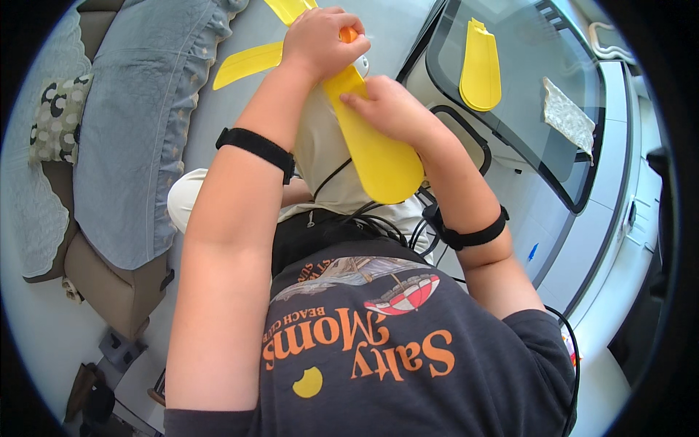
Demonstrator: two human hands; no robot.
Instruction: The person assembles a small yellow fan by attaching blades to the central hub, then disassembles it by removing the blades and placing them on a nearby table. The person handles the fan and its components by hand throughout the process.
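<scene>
My left hand [320,36] is closed over the hub of a yellow fan blade assembly, with a small orange part showing under the fingers. One long yellow blade [378,156] runs down toward my body, and my right hand [389,109] presses on it with the fingers curled around its edge. Another blade [247,64] sticks out to the left, and a third blade [290,9] points up at the top edge. The hub itself is hidden under my left hand. Both wrists wear black bands.
A glass-topped table [524,138] on the right carries a separate yellow blade [480,65] and a crumpled cloth [568,116]. A sofa with a grey-blue cover [138,124] and a patterned cushion [62,116] stands on the left. Black cables hang by my lap.
</scene>
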